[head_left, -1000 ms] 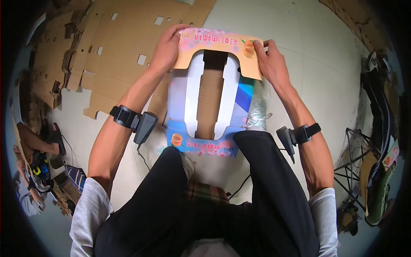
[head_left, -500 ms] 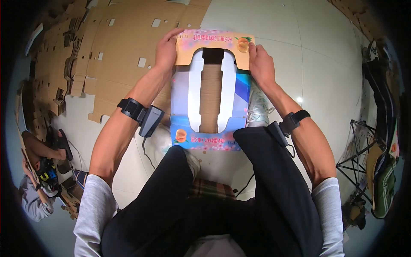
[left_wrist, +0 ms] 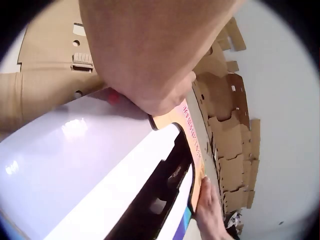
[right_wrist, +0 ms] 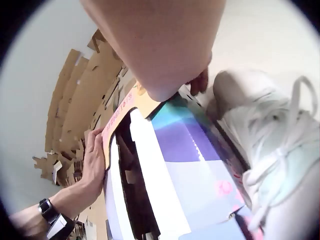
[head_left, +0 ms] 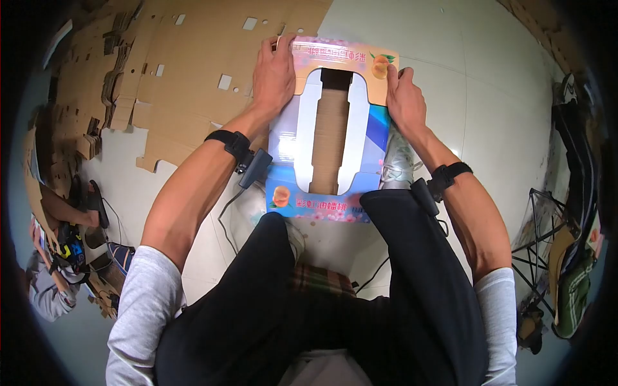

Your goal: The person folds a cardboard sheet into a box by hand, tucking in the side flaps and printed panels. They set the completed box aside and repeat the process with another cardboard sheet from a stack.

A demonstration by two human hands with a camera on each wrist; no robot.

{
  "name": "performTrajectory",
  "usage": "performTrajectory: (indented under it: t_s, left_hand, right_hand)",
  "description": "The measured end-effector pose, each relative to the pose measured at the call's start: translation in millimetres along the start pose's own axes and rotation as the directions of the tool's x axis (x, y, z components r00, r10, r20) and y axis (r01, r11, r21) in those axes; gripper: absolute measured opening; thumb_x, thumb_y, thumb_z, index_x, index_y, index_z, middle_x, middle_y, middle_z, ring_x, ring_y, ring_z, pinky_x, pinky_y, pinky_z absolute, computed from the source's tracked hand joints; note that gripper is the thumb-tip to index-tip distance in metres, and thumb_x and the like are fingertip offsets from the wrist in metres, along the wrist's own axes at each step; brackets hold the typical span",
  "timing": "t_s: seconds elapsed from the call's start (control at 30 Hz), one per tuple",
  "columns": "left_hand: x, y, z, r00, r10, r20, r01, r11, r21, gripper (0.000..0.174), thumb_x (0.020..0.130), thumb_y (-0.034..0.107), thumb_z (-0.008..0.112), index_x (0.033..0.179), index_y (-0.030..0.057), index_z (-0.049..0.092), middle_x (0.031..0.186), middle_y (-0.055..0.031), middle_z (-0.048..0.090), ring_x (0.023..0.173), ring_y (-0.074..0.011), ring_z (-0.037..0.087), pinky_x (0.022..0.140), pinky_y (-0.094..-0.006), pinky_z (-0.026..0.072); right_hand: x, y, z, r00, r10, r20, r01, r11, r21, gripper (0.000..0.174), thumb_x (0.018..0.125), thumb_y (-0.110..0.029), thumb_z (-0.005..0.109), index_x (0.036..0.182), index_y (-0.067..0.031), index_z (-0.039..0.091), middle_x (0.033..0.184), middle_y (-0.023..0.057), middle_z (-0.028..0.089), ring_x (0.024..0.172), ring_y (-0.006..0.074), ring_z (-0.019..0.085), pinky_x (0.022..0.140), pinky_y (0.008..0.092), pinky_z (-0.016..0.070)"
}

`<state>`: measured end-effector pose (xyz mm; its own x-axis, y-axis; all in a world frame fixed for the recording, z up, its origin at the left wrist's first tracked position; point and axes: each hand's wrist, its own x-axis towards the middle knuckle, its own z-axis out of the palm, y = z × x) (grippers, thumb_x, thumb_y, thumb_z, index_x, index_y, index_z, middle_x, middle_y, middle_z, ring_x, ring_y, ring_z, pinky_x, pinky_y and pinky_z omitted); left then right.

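Note:
A printed cardboard fruit box (head_left: 283, 138) lies between the person's knees, its top partly folded in. White side flaps (head_left: 306, 128) border a long central opening that shows bare brown cardboard (head_left: 331, 128) inside. At the far end, the left hand (head_left: 273, 76) grips the corner of the orange end panel (head_left: 331, 56). The right hand (head_left: 407, 100) holds the opposite far corner, thumb near the printed peach. The near end panel (head_left: 315, 202) is blue and sits by the knees. In the right wrist view, the forearm hides part of the right hand's fingers (right_wrist: 200, 82).
Flat cardboard sheets (head_left: 193, 77) cover the floor at far left. A white sneaker (right_wrist: 280, 150) stands right beside the box. At the right are a black metal frame (head_left: 537, 238) and a green striped item (head_left: 573, 299). Another person (head_left: 55, 283) sits at the left edge.
The left hand has moved from the corner's side further over the end panel, its wrist turning inward. The right hand stays at its corner. The box appears slightly further right than half a second ago.

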<state>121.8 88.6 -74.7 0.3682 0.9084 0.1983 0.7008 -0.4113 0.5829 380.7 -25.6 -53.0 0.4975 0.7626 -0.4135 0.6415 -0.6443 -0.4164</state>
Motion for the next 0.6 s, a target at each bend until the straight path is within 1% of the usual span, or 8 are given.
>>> performTrajectory:
  t_s: [0.07,0.13,0.2,0.3,0.4,0.5,0.53,0.6]
  left_hand:
    - [0,3,1,0.999,-0.027,0.04,0.026,0.999,0.043,0.038,0.111,0.023,0.05,0.147,0.01,0.055,0.144,-0.0295,0.052,0.128,-0.0487,0.057,0.11,-0.0514,0.0476]
    - [-5,4,-4,0.998,-0.04,0.054,0.035,0.995,0.09,0.042,0.112,0.024,0.05,0.152,0.0108,0.051,0.147,-0.0302,0.049,0.13,-0.0496,0.055,0.111,-0.0515,0.0469]
    - [-16,0,-10,0.992,-0.071,0.105,0.071,0.997,0.008,0.048,0.113,0.024,0.048,0.158,0.0109,0.044,0.149,-0.0284,0.048,0.135,-0.0469,0.053,0.115,-0.0499,0.0445]
    - [-49,-5,-8,0.992,-0.098,0.075,0.107,0.985,-0.134,0.05,0.113,0.023,0.048,0.161,0.0102,0.042,0.149,-0.0268,0.048,0.135,-0.0448,0.053,0.116,-0.0492,0.0432]
    - [-89,9,-26,0.971,-0.22,0.091,0.237,0.93,-0.281,0.047,0.112,0.02,0.049,0.158,0.0089,0.045,0.149,-0.0238,0.049,0.134,-0.0394,0.055,0.116,-0.0459,0.0429]
    - [-115,27,-53,0.898,-0.408,0.167,0.439,0.802,-0.405,0.039,0.111,0.016,0.049,0.148,0.0073,0.055,0.144,-0.0197,0.054,0.132,-0.032,0.057,0.114,-0.0404,0.0443]
    - [-113,27,-59,0.864,-0.469,0.184,0.498,0.745,-0.443,0.036,0.11,0.014,0.049,0.144,0.0068,0.059,0.142,-0.0182,0.056,0.131,-0.0296,0.058,0.112,-0.0385,0.045]
    - [-118,7,-76,0.856,-0.481,0.191,0.515,0.763,-0.39,0.03,0.109,0.012,0.05,0.134,0.0059,0.065,0.135,-0.0158,0.061,0.125,-0.0259,0.061,0.108,-0.0361,0.0467]
  right_hand:
    - [-3,4,2,0.912,-0.357,-0.201,0.315,0.925,-0.213,0.043,0.108,-0.04,0.054,0.119,0.0014,0.057,0.121,0.0295,0.068,0.12,0.0462,0.065,0.096,0.0523,0.0545]
    - [-14,8,2,0.7,-0.667,-0.254,0.552,0.732,-0.399,0.036,0.102,-0.031,0.064,0.118,0.001,0.059,0.128,0.0252,0.064,0.129,0.0419,0.06,0.104,0.0486,0.0519]
    - [-25,8,-1,0.413,-0.889,-0.197,0.728,0.452,-0.515,0.033,0.096,-0.023,0.07,0.118,-0.0002,0.062,0.132,0.0203,0.059,0.133,0.038,0.055,0.111,0.0459,0.0484]
    - [-42,-2,11,0.28,-0.959,0.038,0.939,0.266,-0.218,0.023,0.097,-0.024,0.067,0.107,-0.0027,0.067,0.121,0.0155,0.064,0.127,0.0352,0.059,0.116,0.0471,0.0451]
    - [-52,-8,18,0.107,-0.951,0.29,0.988,0.068,-0.141,0.026,0.099,-0.03,0.065,0.092,-0.0049,0.071,0.108,0.0126,0.067,0.125,0.0318,0.061,0.121,0.0466,0.0407]
    - [-56,-7,20,0.159,-0.881,0.446,0.983,0.1,-0.153,0.036,0.1,-0.036,0.063,0.082,-0.0067,0.072,0.096,0.0095,0.069,0.119,0.0283,0.063,0.124,0.0459,0.0377]
    - [-52,-6,23,0.087,-0.944,0.317,0.976,0.016,-0.219,0.039,0.098,-0.042,0.065,0.082,-0.0073,0.073,0.09,0.0083,0.069,0.111,0.027,0.064,0.125,0.0452,0.0379]
    - [-45,-10,15,0.1,-0.927,0.36,0.971,0.012,-0.241,0.04,0.099,-0.042,0.064,0.082,-0.0069,0.073,0.09,0.0087,0.069,0.108,0.0275,0.064,0.124,0.0451,0.038]
